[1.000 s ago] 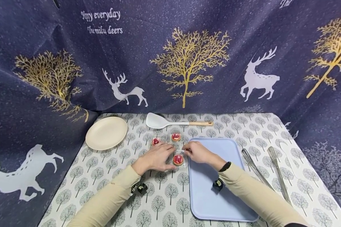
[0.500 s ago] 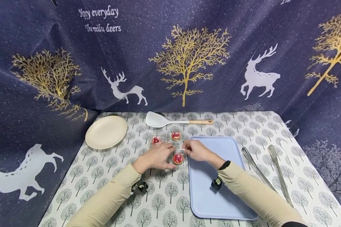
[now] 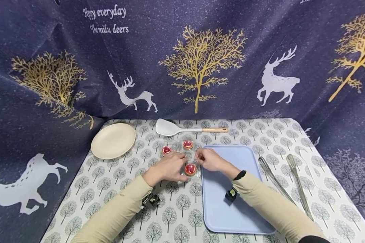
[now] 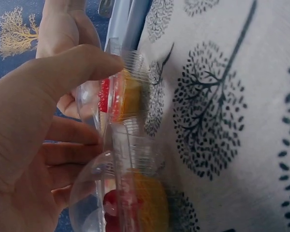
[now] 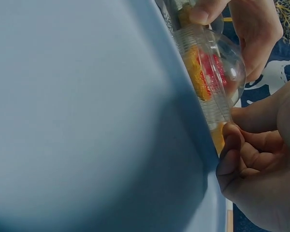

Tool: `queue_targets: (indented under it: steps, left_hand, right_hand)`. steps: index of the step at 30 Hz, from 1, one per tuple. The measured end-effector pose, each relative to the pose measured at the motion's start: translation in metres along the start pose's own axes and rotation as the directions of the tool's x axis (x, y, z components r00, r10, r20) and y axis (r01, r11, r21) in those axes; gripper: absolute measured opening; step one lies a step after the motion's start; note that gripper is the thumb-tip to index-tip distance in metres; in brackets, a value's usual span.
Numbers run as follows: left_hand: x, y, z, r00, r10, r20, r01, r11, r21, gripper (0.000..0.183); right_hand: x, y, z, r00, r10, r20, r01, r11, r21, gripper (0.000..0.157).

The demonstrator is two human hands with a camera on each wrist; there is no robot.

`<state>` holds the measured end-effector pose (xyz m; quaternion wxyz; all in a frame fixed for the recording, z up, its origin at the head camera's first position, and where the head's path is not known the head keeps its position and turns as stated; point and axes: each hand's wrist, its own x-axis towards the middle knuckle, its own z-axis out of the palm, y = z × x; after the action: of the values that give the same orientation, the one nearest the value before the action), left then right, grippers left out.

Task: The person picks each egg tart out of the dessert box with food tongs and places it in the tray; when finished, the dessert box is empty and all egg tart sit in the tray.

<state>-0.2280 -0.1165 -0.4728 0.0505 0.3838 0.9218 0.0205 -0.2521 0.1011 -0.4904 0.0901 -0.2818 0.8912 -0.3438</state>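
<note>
In the head view, a small tart with a glossy red topping [image 3: 190, 169] sits in a clear plastic box [image 3: 197, 172] just left of the blue tray. My left hand [image 3: 170, 167] holds this box, its thumb at the near edge and its fingers across the far side. On the box's right far corner, my right hand [image 3: 211, 158] pinches the clear edge between thumb and bent index finger, as the right wrist view shows. The domed lid [image 5: 236, 65] still covers the tart there. Two more boxed tarts, one at left [image 3: 166, 149] and one behind [image 3: 188, 144], stand beyond my hands.
The light blue tray [image 3: 231, 209] lies under my right forearm. A cream plate [image 3: 113, 141] is at the back left, and a white spatula with a wooden handle [image 3: 170, 128] lies along the back. Two metal utensils [image 3: 299, 185] and a pale, thin item [image 3: 311, 168] lie at right.
</note>
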Motion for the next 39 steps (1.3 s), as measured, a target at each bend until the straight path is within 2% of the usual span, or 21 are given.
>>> queue_targets:
  steps: [8, 16, 24, 30, 39]
  left_hand:
    - [0.000, 0.003, -0.002, 1.000, -0.005, -0.003, 0.005, 1.000, 0.007, 0.073]
    - [-0.002, 0.005, -0.005, 1.000, -0.009, 0.007, 0.009, 0.999, -0.030, 0.070]
    - [-0.002, 0.002, -0.001, 1.000, -0.009, 0.000, 0.009, 1.000, -0.020, 0.066]
    - [-0.002, 0.001, 0.001, 1.000, -0.010, -0.010, 0.010, 1.000, -0.020, 0.075]
    - [-0.004, 0.003, 0.004, 1.000, -0.016, -0.021, 0.016, 1.000, -0.022, 0.079]
  right_hand:
    - [0.002, -0.002, -0.002, 1.000, -0.013, 0.024, 0.014, 1.000, -0.015, 0.015]
    - [0.003, -0.003, -0.002, 0.999, -0.020, 0.049, 0.020, 1.000, -0.004, 0.015]
    - [0.007, -0.006, -0.007, 0.991, -0.022, 0.135, 0.029, 0.998, -0.052, 0.012]
    - [0.011, -0.009, -0.011, 0.983, 0.025, 0.184, -0.014, 0.998, -0.062, 0.009]
    - [0.012, -0.009, -0.017, 0.981, 0.046, 0.187, -0.039, 0.998, -0.043, 0.005]
